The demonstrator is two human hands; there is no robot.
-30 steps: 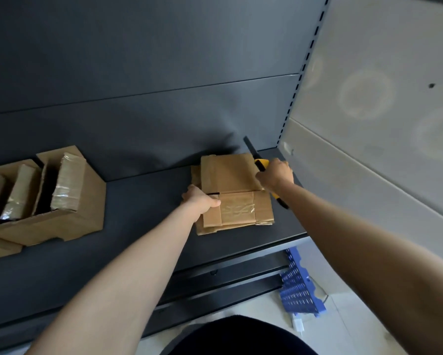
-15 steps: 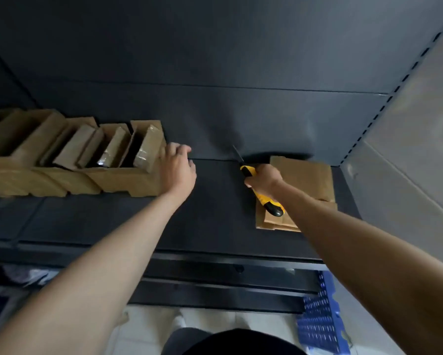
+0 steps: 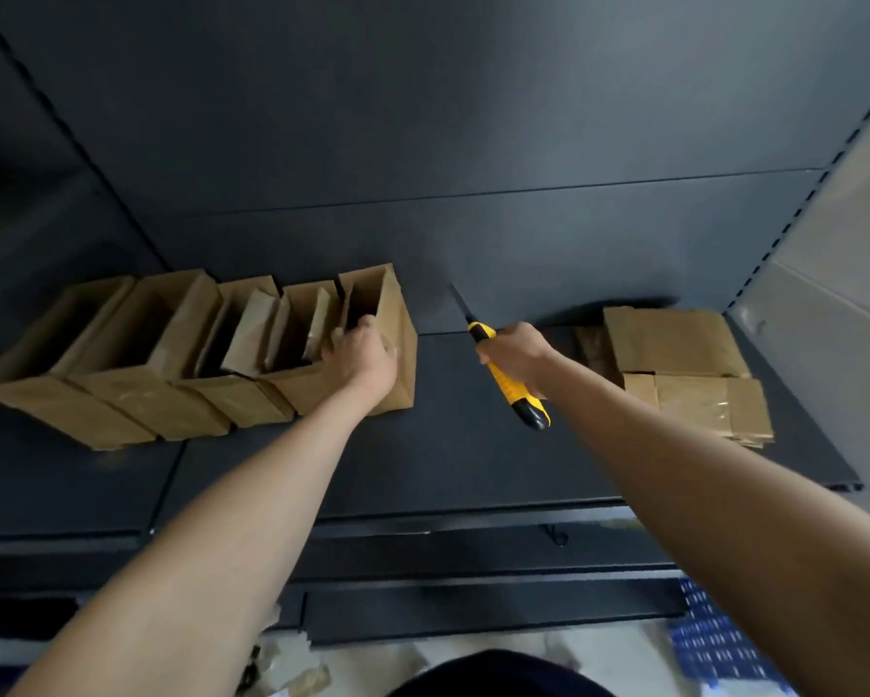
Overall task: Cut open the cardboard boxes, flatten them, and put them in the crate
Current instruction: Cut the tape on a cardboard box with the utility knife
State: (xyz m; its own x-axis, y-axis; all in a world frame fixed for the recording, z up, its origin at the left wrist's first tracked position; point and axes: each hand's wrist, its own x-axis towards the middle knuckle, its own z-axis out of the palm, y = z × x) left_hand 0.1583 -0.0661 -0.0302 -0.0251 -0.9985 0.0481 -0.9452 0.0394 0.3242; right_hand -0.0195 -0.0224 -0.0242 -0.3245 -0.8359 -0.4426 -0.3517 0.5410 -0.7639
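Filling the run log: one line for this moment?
left hand: grips end box | right hand: holds knife, blade out | flat boxes: stacked right

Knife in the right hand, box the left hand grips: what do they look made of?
The knife: handle looks like glossy moulded plastic, yellow with black end; the thin dark blade is probably metal. The box: matte brown cardboard, judging by its thin folded walls and open top.

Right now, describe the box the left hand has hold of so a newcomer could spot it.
On the dark grey metal shelf, a row of open brown cardboard boxes stands at the left. The left hand grips the rightmost box, nearest the yellow-and-black utility knife; it alone has bare shelf on its right.
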